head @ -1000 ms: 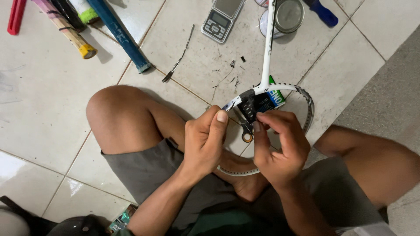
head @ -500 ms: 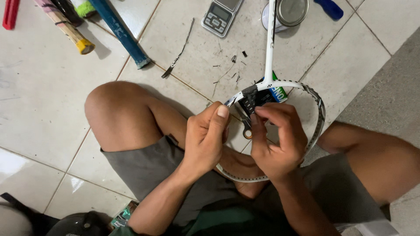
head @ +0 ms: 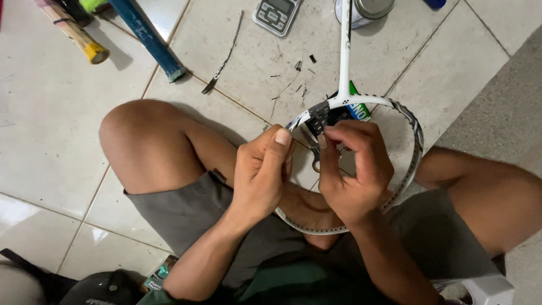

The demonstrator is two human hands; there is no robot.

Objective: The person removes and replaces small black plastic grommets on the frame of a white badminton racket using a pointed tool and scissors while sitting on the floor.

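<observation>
An unstrung white racket frame rests across my lap, its white shaft pointing away over the tiled floor. My left hand grips the frame's left side near the throat, thumb on top. My right hand pinches the frame close to a dark taped patch by the throat. A small metal tool shows between my hands; which hand holds it is unclear. I sit cross-legged in grey shorts.
A small digital scale and a round tin lie at the top. Several racket handles, one blue and one tan with a yellow end, lie top left. A thin dark strip and small dark scraps litter the tiles.
The view has shifted so the racket head and my hands sit slightly lower and further right. My fingers keep working at the same spot on the frame.
</observation>
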